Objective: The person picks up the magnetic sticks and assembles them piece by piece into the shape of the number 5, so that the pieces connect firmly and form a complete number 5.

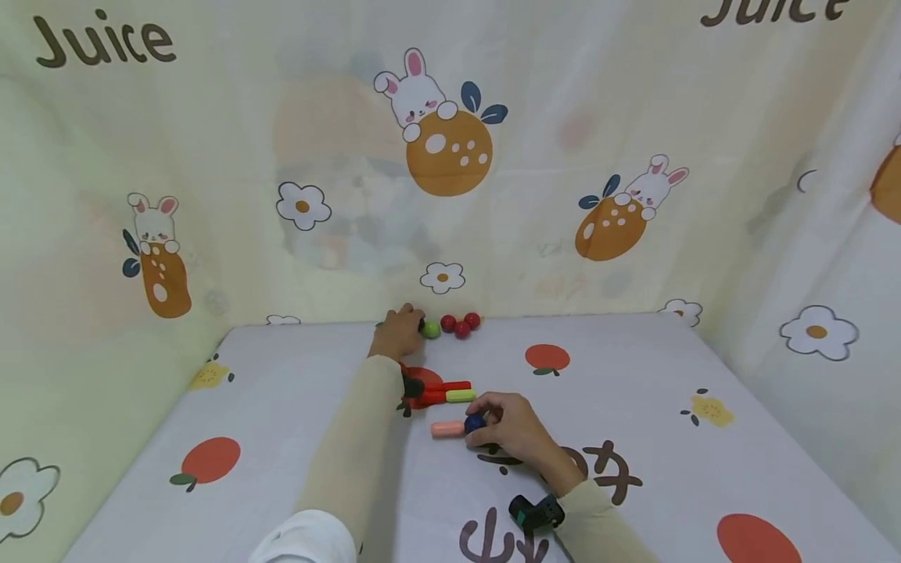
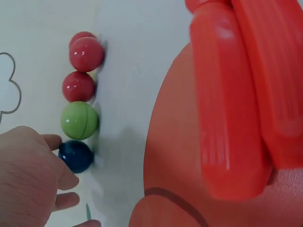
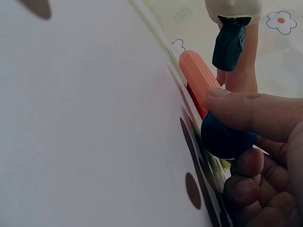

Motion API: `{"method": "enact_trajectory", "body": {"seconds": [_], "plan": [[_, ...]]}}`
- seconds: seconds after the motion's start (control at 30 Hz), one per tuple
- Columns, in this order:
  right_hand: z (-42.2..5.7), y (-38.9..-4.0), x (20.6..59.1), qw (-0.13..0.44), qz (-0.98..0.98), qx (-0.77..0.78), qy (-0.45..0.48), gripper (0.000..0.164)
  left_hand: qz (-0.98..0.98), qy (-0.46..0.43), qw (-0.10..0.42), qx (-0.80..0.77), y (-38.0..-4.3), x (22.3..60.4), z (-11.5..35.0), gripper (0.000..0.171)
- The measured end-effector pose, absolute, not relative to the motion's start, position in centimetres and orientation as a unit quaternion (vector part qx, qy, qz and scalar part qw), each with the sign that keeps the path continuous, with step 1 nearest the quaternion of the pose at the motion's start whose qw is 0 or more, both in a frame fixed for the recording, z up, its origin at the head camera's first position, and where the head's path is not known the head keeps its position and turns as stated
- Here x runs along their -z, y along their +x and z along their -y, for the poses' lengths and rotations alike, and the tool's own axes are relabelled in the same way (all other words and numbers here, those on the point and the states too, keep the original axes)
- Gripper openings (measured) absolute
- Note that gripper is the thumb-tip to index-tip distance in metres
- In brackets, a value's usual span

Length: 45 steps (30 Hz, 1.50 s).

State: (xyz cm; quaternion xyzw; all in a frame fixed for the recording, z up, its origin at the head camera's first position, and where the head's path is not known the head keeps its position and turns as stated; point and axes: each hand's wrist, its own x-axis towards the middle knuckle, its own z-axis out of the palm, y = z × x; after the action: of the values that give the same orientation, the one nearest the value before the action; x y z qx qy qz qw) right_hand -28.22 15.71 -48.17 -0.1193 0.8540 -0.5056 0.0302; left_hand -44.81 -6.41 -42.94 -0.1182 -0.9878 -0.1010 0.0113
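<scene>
My left hand [image 1: 397, 332] reaches to the table's far edge. Its fingertips [image 2: 52, 142] close on either side of a dark blue ball [image 2: 75, 156] at the end of a row. That row holds a green ball [image 2: 79, 120] [image 1: 431, 329] and red balls [image 2: 78, 86] [image 1: 461, 330]. Closer to me, my right hand [image 1: 510, 426] pinches a second blue ball [image 1: 475, 423] [image 3: 227, 139] between thumb and fingers, low over the cloth. This ball is at the end of a salmon stick [image 1: 447, 428] [image 3: 199, 75].
Two red sticks [image 1: 446, 386] [image 2: 227, 109] and a light green stick [image 1: 461, 396] lie on a printed red fruit between my hands. A fruit-patterned cloth [image 1: 633, 407] covers the table. A rabbit-print curtain [image 1: 450, 156] closes off the back and sides.
</scene>
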Motion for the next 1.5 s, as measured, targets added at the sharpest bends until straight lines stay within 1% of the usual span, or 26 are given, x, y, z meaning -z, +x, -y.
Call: {"method": "enact_trajectory", "body": {"seconds": [0.2, 0.33, 0.6, 0.8, 1.13, 1.5], "plan": [[-15.6, -28.1, 48.1, 0.031, -0.853, 0.508, -0.117, 0.033, 0.989, -0.109, -0.023, 0.097, -44.3, 42.9, 6.8, 0.032], [-15.5, -28.0, 48.1, 0.034, -0.854, 0.506, -0.113, 0.033, 0.984, -0.113, -0.041, 0.128, -45.2, 43.9, 7.8, 0.030], [-15.7, -28.1, 48.0, 0.029, -0.856, 0.505, -0.112, 0.033, 0.975, -0.108, -0.050, 0.190, -45.8, 44.7, 8.7, 0.033], [-15.6, -28.0, 47.9, 0.034, -0.851, 0.511, -0.112, 0.034, 0.969, -0.101, -0.048, 0.222, -45.6, 45.0, 9.3, 0.038], [-15.6, -28.2, 47.9, 0.029, -0.857, 0.502, -0.115, 0.034, 0.950, -0.120, -0.028, 0.287, -44.0, 44.8, 10.7, 0.029], [-15.5, -28.3, 48.2, 0.029, -0.858, 0.501, -0.106, 0.034, 0.934, -0.129, -0.034, 0.331, -42.9, 45.6, 12.8, 0.026]]}}
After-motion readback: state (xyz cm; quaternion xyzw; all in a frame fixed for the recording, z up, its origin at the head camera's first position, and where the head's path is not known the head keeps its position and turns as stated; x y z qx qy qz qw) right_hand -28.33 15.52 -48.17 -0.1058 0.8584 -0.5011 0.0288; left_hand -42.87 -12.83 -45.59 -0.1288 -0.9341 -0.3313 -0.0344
